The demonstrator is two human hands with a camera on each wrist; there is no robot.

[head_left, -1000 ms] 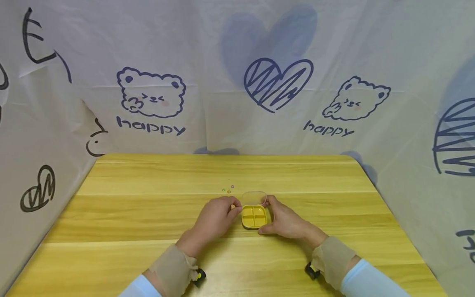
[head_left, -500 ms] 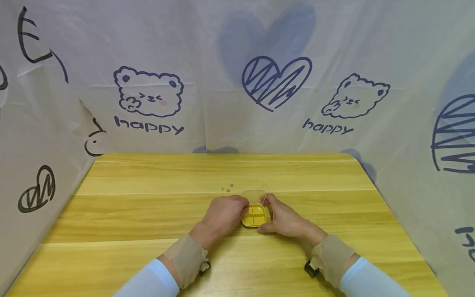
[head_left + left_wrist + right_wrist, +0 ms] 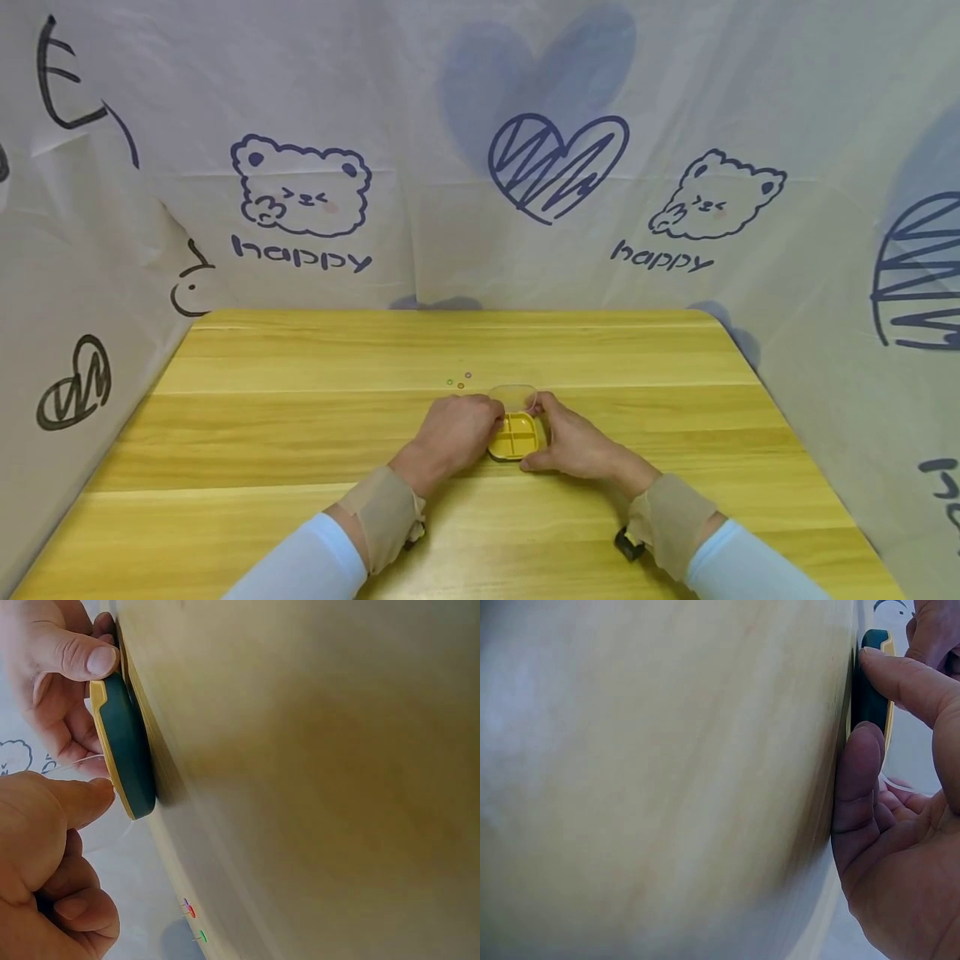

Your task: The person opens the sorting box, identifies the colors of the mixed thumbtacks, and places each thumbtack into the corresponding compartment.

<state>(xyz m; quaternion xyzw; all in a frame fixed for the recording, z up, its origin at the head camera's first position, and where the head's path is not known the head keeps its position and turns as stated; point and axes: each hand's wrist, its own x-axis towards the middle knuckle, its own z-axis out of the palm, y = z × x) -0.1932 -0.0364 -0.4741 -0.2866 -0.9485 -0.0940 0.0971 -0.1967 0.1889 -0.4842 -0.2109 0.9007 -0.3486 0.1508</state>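
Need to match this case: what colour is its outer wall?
Dark blue-green; the outer wall shows best in the left wrist view.

From here I can read "happy" (image 3: 302,254) twice on the white cloth (image 3: 442,233) behind the table (image 3: 225,442), once beneath each cartoon bear (image 3: 303,198), while lettering (image 3: 941,471) at the far right is cut off.

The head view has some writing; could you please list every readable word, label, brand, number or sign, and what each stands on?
"happy": on the white cloth backdrop, under the left dark-blue bear drawing.
"happy": same cloth, under the right bear drawing.
Blue lettering at the right edge: cut off, unreadable.
Black E-like strokes, left: cannot tell if lettering.
Yellow four-compartment box: none visible.
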